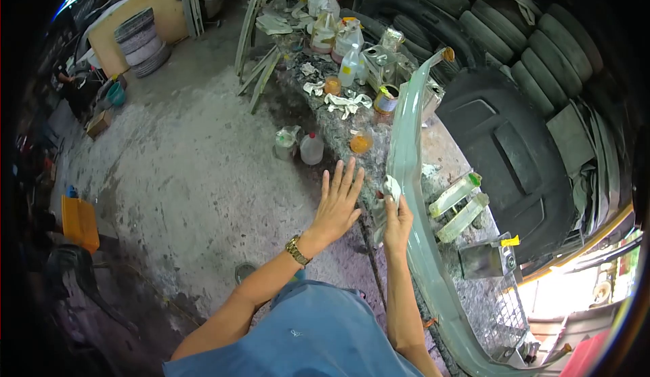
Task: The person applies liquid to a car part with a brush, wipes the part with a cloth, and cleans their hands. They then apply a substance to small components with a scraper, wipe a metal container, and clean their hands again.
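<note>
My left hand (338,197), a watch on its wrist, is spread flat in the air over the bench's near edge, holding nothing. A crumpled white rag (392,187) is pinched in the fingers of my right hand (398,225). That hand is right at the left edge of a long, glossy grey-green bumper-like strip (406,140), which runs lengthwise over the bench and curves off at the lower right. Just beyond my left fingertips stands a clear cup of orange liquid (361,142).
The stained workbench (332,123) carries several bottles (350,65), tins (386,98) and crumpled tissues (349,105). Two green-white blocks (454,195) lie right of the strip. A plastic jug (311,149) stands on the floor. Stacked tyres (497,28) line the right; a person (71,86) is far left.
</note>
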A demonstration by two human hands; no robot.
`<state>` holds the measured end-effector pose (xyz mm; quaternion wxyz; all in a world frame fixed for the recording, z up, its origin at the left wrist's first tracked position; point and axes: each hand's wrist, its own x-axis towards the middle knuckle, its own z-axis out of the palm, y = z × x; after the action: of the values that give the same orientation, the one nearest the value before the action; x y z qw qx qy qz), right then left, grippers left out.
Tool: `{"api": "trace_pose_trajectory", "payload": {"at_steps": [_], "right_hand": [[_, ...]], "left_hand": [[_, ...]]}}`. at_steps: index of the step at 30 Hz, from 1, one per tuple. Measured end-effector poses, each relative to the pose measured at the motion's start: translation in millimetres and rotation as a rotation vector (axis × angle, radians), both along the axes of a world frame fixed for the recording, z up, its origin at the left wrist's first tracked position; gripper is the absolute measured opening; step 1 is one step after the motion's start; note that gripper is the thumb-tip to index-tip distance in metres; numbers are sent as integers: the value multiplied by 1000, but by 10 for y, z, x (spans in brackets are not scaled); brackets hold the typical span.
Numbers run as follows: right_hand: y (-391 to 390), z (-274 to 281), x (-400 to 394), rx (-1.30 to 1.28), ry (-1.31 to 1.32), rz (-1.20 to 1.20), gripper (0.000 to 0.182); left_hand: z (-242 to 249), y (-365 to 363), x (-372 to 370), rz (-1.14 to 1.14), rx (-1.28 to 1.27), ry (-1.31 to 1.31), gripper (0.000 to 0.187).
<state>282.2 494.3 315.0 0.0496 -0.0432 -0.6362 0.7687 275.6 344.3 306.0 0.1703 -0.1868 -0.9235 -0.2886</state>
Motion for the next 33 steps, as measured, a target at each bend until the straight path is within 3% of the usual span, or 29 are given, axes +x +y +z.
{"api": "trace_pose_trajectory", "payload": {"at_steps": [2, 3, 4, 6, 7, 10, 12, 13, 14, 17, 20, 21, 24, 26, 28, 29, 30, 32, 33], "right_hand": [[-110, 64, 122, 335, -1, 157, 31], [-219, -11, 213, 575, 101, 206, 36], [-439, 168, 419, 561, 122, 202, 39], [-476, -127, 455, 836, 314, 62, 39], [-468, -161, 389, 842, 314, 56, 39], [-439, -162, 108, 831, 359, -28, 35], [-296, -128, -73, 592, 25, 86, 33], [-165, -218, -206, 511, -28, 100, 32], [-15, -323, -286, 273, -107, 113, 33], [152, -32, -28, -224, -203, 141, 34], [-179, -137, 199, 10, -86, 88, 29], [-258, -195, 171, 110, 99, 18, 25], [-319, -252, 104, -5, 30, -40, 20], [-235, -285, 23, -13, 11, -93, 21], [-96, -251, -57, -325, -114, 72, 25], [-95, -259, -30, -282, -137, 11, 30], [-54, -272, 27, -335, -145, 108, 27], [-363, -81, 216, -100, -116, 2, 24], [-469, -196, 229, -105, -10, -53, 22]], "left_hand": [[-13, 29, 12, -7, -63, -26, 92], [-32, 23, -2, 13, -112, -18, 79], [-58, 23, -10, -29, 29, 26, 71], [-42, 57, 68, -28, 22, 29, 67], [-78, 76, 71, -34, 26, 32, 67], [-205, 93, 96, -42, 29, 36, 67], [-232, 88, 148, -57, -143, -24, 71], [-179, 78, 196, -100, -108, -72, 79], [-164, 49, 228, -106, -109, -71, 79], [-152, -75, 232, -155, -185, -31, 88], [-214, -73, 190, -186, -178, -107, 85], [-281, -20, 202, -195, -177, -108, 85], [-425, 67, 267, -264, -42, -54, 82], [-422, 62, 294, -368, 190, -200, 82], [-399, 64, 333, -449, 303, -306, 85], [-390, 32, 325, -519, 412, -406, 89], [-427, 0, 298, -510, 407, -398, 89], [-550, -9, 258, -446, 532, -480, 84], [-519, 10, 278, -388, 376, -432, 81]]}}
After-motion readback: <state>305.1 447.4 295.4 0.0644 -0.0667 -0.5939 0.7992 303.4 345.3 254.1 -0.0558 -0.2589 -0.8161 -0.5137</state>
